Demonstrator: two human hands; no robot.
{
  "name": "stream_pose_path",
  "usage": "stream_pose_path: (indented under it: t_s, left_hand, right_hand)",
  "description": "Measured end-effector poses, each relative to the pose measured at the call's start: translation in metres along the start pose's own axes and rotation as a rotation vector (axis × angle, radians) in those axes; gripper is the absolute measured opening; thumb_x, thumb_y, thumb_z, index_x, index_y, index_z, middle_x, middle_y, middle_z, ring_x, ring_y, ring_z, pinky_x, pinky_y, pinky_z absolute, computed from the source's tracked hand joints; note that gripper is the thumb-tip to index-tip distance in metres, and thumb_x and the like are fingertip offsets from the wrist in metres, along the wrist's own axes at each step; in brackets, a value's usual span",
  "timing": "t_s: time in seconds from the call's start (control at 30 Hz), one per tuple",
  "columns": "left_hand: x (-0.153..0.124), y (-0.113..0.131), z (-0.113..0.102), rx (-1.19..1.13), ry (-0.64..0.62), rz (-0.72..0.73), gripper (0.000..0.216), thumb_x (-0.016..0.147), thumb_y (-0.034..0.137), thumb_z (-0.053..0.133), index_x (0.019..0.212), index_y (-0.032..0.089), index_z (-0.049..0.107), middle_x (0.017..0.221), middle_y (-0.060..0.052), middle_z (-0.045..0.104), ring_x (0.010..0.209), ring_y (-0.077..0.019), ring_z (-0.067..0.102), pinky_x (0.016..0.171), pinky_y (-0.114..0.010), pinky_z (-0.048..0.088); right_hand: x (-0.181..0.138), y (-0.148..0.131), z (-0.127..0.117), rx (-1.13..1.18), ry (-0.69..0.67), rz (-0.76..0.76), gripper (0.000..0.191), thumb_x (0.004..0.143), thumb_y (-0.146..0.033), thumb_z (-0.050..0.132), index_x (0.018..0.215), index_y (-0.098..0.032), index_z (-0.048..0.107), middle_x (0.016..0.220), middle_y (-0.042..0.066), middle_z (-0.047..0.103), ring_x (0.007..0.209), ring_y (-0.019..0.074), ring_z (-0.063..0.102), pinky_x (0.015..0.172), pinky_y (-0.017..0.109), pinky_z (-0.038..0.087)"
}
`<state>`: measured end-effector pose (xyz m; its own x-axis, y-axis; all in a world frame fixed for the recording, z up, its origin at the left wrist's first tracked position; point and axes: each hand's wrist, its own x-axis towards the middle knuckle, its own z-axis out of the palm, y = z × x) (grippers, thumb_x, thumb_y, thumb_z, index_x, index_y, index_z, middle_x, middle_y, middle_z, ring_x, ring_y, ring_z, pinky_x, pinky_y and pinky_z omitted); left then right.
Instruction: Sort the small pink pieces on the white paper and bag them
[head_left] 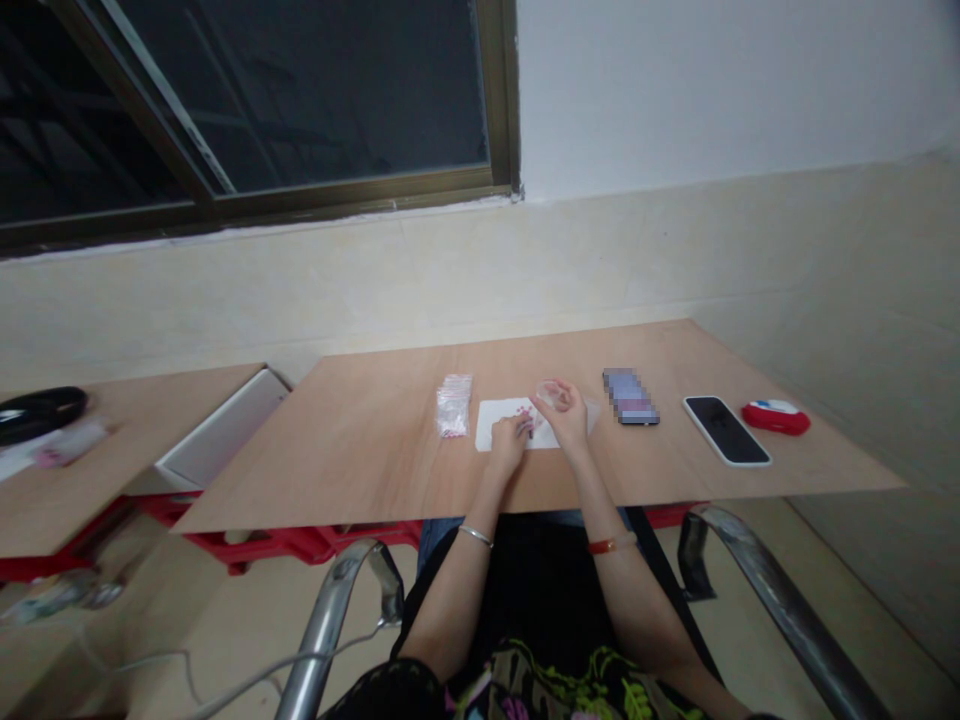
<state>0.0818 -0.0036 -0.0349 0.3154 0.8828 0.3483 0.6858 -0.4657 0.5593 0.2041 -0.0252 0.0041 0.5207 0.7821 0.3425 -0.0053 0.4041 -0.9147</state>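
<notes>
Over a white sheet (489,428) on the wooden surface (375,430), the right hand (570,412) pinches a clear plastic piece (552,392) between thumb and fingers. Beside it the left hand (510,440) is curled at some small pink bits (523,410) on the sheet, though whether it grips any I cannot tell. Left of the sheet lie clear packets (454,406); right, a phone (630,397).

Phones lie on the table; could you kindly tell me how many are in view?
2: the pixelated phone right of the right hand, and the white-edged phone beside the red item.
</notes>
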Motion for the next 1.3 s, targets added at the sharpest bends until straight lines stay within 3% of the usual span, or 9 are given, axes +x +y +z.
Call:
stream_pose_path:
  t_s: [0.37,0.53,0.7,0.83,0.97,1.17,1.3]
  left_hand:
    - [0.001,0.001,0.01,-0.28,0.112,-0.035,0.024,0.074,0.005,0.05,0.09,0.011,0.066,0.091,-0.01,0.069,0.082,-0.0172,0.062,0.079,-0.03,0.048]
    - [0.006,0.014,-0.017,-0.41,0.309,-0.098,0.02,0.077,0.017,0.055,0.094,0.012,0.065,0.092,-0.01,0.068,0.082,-0.0178,0.063,0.077,-0.032,0.049]
    - [0.013,0.048,-0.056,-0.511,0.487,-0.053,0.024,0.078,0.025,0.056,0.098,0.014,0.063,0.094,-0.009,0.067,0.084,-0.0168,0.063,0.077,-0.031,0.05]
    - [0.012,0.071,-0.071,-0.542,0.421,0.035,0.026,0.079,0.024,0.056,0.103,0.014,0.062,0.097,-0.009,0.067,0.087,-0.0158,0.063,0.079,-0.029,0.05]
    - [0.01,0.075,-0.071,-0.449,0.352,0.054,0.026,0.079,0.022,0.057,0.104,0.017,0.063,0.103,-0.008,0.066,0.092,-0.0166,0.061,0.082,-0.029,0.048]
    - [0.011,0.05,-0.055,-0.401,0.41,-0.046,0.025,0.083,0.022,0.049,0.102,0.016,0.065,0.102,-0.009,0.066,0.094,-0.018,0.06,0.08,-0.031,0.047]
    - [0.009,0.024,-0.037,-0.252,0.287,-0.088,0.023,0.078,0.014,0.05,0.093,0.014,0.067,0.095,-0.008,0.068,0.09,-0.0187,0.061,0.083,-0.033,0.046]
  right_hand:
    - [-0.001,0.003,-0.001,0.018,-0.025,0.029,0.066,0.055,-0.037,0.076,0.112,-0.014,0.051,0.107,0.013,0.062,0.101,0.0226,0.058,0.09,0.041,0.044]
    - [-0.001,0.007,-0.002,-0.018,-0.05,0.055,0.07,0.052,-0.038,0.077,0.113,-0.015,0.051,0.108,0.013,0.063,0.101,0.0236,0.058,0.089,0.043,0.045]
    - [-0.006,0.002,0.002,-0.07,-0.126,0.093,0.071,0.049,-0.037,0.078,0.111,-0.014,0.054,0.103,0.012,0.064,0.099,0.025,0.059,0.089,0.044,0.044]
    - [-0.01,-0.002,0.006,-0.064,-0.2,0.1,0.067,0.051,-0.036,0.077,0.11,-0.016,0.055,0.105,0.012,0.064,0.1,0.0256,0.059,0.088,0.044,0.045]
    - [-0.01,-0.002,0.007,-0.05,-0.252,0.085,0.061,0.052,-0.031,0.076,0.108,-0.019,0.056,0.109,0.012,0.063,0.103,0.0263,0.058,0.089,0.045,0.044]
    - [-0.01,-0.005,0.004,-0.081,-0.204,0.076,0.062,0.054,-0.037,0.076,0.109,-0.019,0.056,0.104,0.011,0.066,0.1,0.0264,0.06,0.087,0.046,0.044]
    - [-0.008,-0.004,0.003,-0.07,-0.145,0.079,0.062,0.054,-0.038,0.076,0.109,-0.018,0.056,0.105,0.01,0.065,0.098,0.0255,0.06,0.085,0.044,0.046]
